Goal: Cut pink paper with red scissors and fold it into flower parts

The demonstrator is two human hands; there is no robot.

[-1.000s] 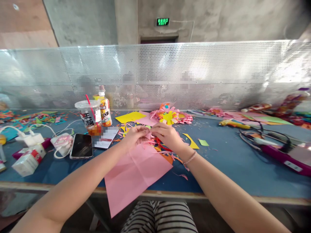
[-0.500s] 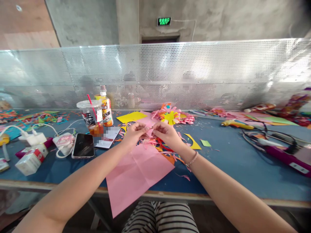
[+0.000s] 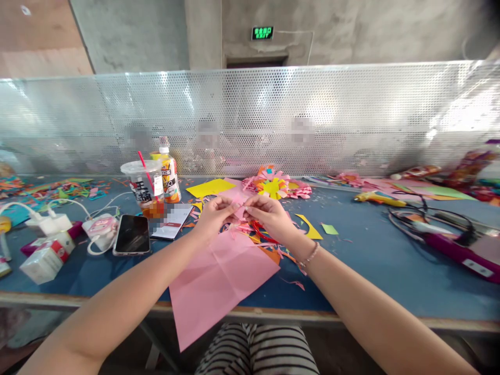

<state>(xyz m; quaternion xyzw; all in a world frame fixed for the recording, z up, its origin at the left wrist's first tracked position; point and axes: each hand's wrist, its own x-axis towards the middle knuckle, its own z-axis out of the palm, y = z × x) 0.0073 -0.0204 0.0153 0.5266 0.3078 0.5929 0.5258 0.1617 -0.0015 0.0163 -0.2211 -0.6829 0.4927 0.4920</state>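
Observation:
Both hands meet above the middle of the table, pinching a small piece of pink paper (image 3: pixel 239 206) between them. My left hand (image 3: pixel 214 217) grips its left side with thumb and fingers, while my right hand (image 3: pixel 267 214) holds the right side. The fingers partly hide the piece, so its full shape does not show. Below the hands lies a large creased sheet of pink paper (image 3: pixel 224 284), one corner hanging over the front edge. Pink and red paper strips (image 3: pixel 250 229) are heaped just under my fingers. Behind them sit layered paper flowers (image 3: pixel 273 186) with a yellow centre.
To the left stand a drink cup (image 3: pixel 144 188) with a red straw and a bottle (image 3: pixel 169 174). Two phones, one black (image 3: pixel 132 234), lie near chargers (image 3: pixel 49 224) and cables. At the right are a yellow-handled tool (image 3: pixel 380 199) and a purple power strip (image 3: pixel 461 255). A perforated metal screen (image 3: pixel 344 120) closes the back.
The fingertips have shifted slightly around the small pink paper, and more of it shows between them. The view has moved a little; everything else stays put.

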